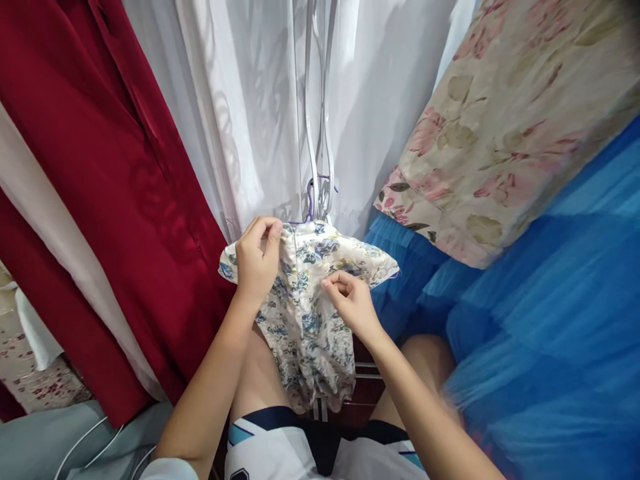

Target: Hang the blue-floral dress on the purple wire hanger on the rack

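Note:
A small white floral blouse (pixel 305 320) with blue and green print hangs in front of me on a purple hanger (pixel 310 200). A seam or opening runs down its middle from the neckline. My left hand (pixel 257 260) is closed, pinching the cloth at the left shoulder close to the neckline. My right hand (pixel 350 300) is closed too, thumb and fingertips pressed together in front of the right side of the blouse. Whatever those right fingertips hold, if anything, is too small to make out.
The hanger hooks onto a white metal stand (pixel 325 133) before white curtains (pixel 240 120). Dark red cloth (pixel 150 200) hangs on the left. To the right are a pink-flowered cloth (pixel 480 153) and blue tulle (pixel 525 333). A white cable (pixel 83 443) lies at lower left.

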Demonstrator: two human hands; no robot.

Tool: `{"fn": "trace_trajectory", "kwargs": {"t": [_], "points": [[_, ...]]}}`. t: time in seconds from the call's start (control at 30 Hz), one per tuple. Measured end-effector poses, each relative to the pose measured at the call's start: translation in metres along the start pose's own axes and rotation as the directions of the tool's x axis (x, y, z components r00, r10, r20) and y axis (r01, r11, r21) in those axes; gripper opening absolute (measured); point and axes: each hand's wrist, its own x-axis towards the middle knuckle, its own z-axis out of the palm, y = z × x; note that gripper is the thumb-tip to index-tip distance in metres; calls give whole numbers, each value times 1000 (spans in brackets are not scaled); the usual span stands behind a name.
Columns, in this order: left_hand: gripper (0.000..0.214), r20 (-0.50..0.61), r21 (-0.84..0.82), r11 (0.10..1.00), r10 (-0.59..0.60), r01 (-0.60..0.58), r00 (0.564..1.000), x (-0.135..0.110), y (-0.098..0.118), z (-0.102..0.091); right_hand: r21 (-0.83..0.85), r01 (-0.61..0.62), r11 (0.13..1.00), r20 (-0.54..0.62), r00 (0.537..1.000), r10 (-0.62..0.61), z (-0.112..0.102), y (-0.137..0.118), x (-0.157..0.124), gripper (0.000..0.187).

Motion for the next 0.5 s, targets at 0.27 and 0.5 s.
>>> {"fn": "trace_trajectory", "kwargs": {"t": [0.27, 0.5], "points": [[16, 213, -58, 998, 20, -7, 977, -23, 8, 18, 165, 84, 983, -12, 996, -84, 9, -53, 13, 35], [20, 118, -157, 982, -87, 105, 989, -24, 5, 21, -18, 138, 990, -46, 989, -138, 13, -38, 13, 28]]}}
